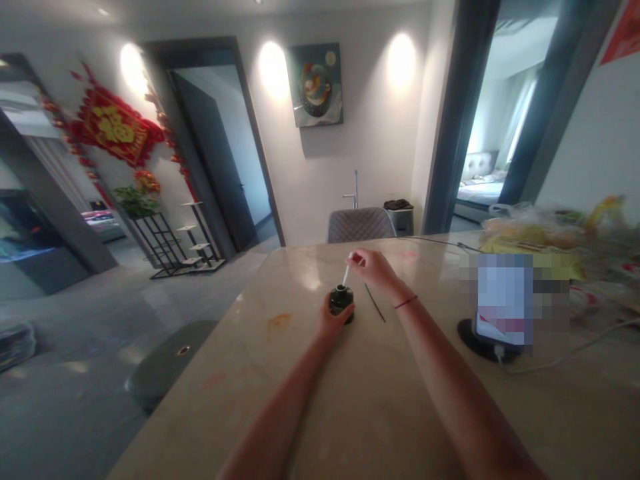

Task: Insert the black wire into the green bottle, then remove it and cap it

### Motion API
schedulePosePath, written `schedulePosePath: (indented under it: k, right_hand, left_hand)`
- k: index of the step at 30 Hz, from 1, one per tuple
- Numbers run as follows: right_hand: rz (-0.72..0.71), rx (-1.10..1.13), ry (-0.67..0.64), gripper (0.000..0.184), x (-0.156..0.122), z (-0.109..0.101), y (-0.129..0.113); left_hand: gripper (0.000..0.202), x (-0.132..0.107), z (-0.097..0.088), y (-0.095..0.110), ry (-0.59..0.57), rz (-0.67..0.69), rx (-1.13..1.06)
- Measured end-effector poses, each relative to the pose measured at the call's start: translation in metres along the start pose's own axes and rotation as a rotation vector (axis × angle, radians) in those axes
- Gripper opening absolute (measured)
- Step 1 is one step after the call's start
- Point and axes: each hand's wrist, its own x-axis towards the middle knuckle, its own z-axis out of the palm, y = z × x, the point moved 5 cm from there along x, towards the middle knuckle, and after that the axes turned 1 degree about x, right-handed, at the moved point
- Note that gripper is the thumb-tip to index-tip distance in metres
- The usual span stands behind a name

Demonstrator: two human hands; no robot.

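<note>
A small dark green bottle (341, 299) with an open, light-rimmed mouth stands on the table. My left hand (332, 317) is wrapped round its lower part from the left and front. Above and to the right, my right hand (371, 265) pinches a thin white stick (347, 274), which slants down towards the bottle's mouth. Whether the tip is inside the mouth or just beside it, I cannot tell. A thin dark stick (375, 303) lies on the table right of the bottle.
A phone (503, 300), partly blurred out, leans on a round black stand (470, 337) with a white cable at the right. Behind it are plastic bags (540, 230). A grey chair (361, 225) is at the far edge; a green stool (173, 360) stands left of the table (250, 373).
</note>
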Motion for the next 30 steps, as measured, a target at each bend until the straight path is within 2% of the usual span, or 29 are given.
schedulePosePath:
  k: [3,7,11,14,17,22,25,30]
  right_hand:
    - [0.012,-0.049,-0.031,0.019,-0.001,0.007,0.001]
    - [0.024,-0.061,-0.049,0.023,-0.002,0.010,0.002]
    - [0.005,-0.035,-0.070,0.025,-0.002,0.005,0.003]
    - [0.000,0.010,-0.090,0.020,-0.001,0.000,0.006]
    - [-0.009,0.068,-0.084,0.010,-0.001,-0.007,0.010]
    - [-0.008,0.050,-0.030,0.026,-0.002,-0.013,0.010]
    - [0.007,-0.002,-0.082,0.030,-0.003,-0.007,0.008]
    - [-0.004,-0.145,-0.258,0.022,-0.007,0.010,0.007]
  left_hand:
    - [0.066,-0.001,0.001,0.002,-0.040,0.020,0.025]
    - [0.058,-0.003,0.002,0.010,-0.052,0.123,0.114]
    - [0.051,-0.005,0.003,0.013,-0.070,0.090,0.204]
    - [0.049,-0.006,0.005,0.014,-0.093,0.065,0.152]
    - [0.059,-0.006,0.007,0.011,-0.126,0.037,0.011]
    - [0.065,-0.003,0.012,0.003,-0.182,0.006,-0.114]
    - [0.069,-0.001,0.013,-0.002,-0.176,-0.017,-0.116]
    - [0.070,-0.001,0.015,-0.002,-0.192,-0.015,-0.106]
